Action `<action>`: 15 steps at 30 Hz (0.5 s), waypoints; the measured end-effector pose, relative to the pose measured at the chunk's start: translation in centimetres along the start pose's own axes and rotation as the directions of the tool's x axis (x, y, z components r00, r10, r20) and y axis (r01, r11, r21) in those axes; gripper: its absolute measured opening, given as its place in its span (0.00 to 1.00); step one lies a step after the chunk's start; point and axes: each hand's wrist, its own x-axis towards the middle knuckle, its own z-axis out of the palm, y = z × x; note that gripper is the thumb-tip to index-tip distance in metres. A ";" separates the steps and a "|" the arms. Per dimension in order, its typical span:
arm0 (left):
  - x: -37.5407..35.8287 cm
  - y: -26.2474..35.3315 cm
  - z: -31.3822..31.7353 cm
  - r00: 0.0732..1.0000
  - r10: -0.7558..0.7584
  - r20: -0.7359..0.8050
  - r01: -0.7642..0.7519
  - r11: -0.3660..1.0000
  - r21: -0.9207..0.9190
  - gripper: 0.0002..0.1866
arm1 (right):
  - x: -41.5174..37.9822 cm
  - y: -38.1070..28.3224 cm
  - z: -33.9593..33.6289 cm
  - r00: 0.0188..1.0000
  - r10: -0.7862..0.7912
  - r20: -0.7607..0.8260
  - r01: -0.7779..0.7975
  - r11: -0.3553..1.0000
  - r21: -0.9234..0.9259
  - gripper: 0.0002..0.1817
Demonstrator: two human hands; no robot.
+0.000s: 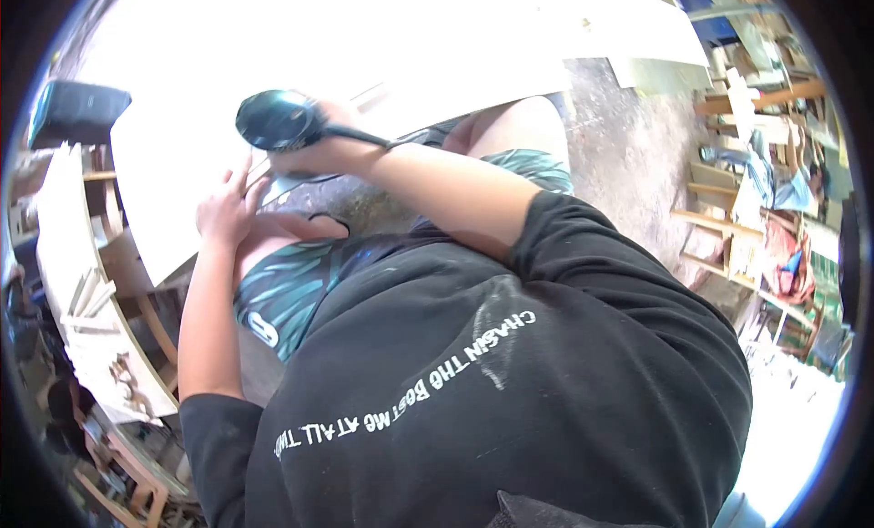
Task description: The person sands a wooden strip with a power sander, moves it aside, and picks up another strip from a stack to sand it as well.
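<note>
My right hand (335,153) is closed around a dark, glossy, round-ended corded power tool (276,120). Its black cord runs back over my wrist. The tool's body hides most of those fingers and its working end, so its exact kind cannot be made out. To the left, my left hand (226,208) rests at the near edge of a bright white board (164,191), with its fingers stretched out beside the tool. Glare washes out most of the board's surface. My knees are under its near edge.
A dark box-shaped object (77,114) stands at the far left. Below it, a pale bench (68,228) bears wood offcuts (89,296). On the right are wooden frames (719,223), a person in light blue (792,187) and the grey floor (628,137).
</note>
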 end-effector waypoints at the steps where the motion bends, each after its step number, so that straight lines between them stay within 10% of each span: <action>1: 0.2 0.2 -0.1 0.999 -0.026 0.020 0.026 1.000 0.004 0.34 | 0.6 -0.5 0.6 0.998 0.014 0.067 -0.007 0.994 -0.110 0.23; 10: -0.2 0.5 -0.7 0.994 0.030 -0.109 -0.037 0.998 -0.060 0.31 | -0.1 4.8 -6.2 0.946 0.310 -0.100 -0.294 0.944 0.150 0.25; 15: -0.4 0.5 -0.7 0.988 0.040 -0.147 -0.050 0.997 -0.061 0.30 | -0.8 3.2 -9.3 0.945 0.271 -0.185 -0.296 0.947 -0.124 0.24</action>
